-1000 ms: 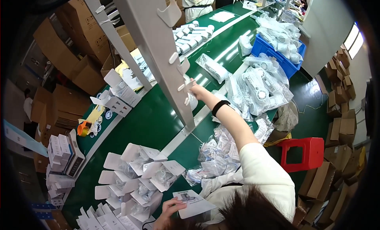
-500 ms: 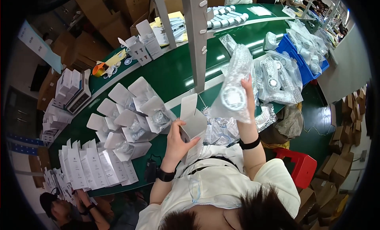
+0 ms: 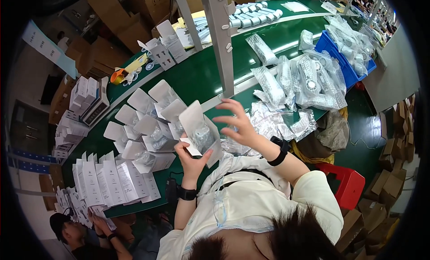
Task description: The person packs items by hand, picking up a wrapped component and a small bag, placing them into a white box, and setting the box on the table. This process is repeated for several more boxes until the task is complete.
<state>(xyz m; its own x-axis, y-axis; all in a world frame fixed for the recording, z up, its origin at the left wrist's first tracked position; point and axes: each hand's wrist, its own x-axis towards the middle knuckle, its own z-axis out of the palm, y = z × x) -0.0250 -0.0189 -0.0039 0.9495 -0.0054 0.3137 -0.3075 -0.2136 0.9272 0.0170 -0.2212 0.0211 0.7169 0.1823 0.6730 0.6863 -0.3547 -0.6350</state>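
Two hands, left hand gripping open white carton, right hand seemingly empty

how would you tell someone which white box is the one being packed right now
Start at the long green table and find the cluster of open white boxes lying on its near side. Just right of them, one open white box is lifted off the table in the left hand. Unlike its neighbours, it is in the air, with a bagged item inside.
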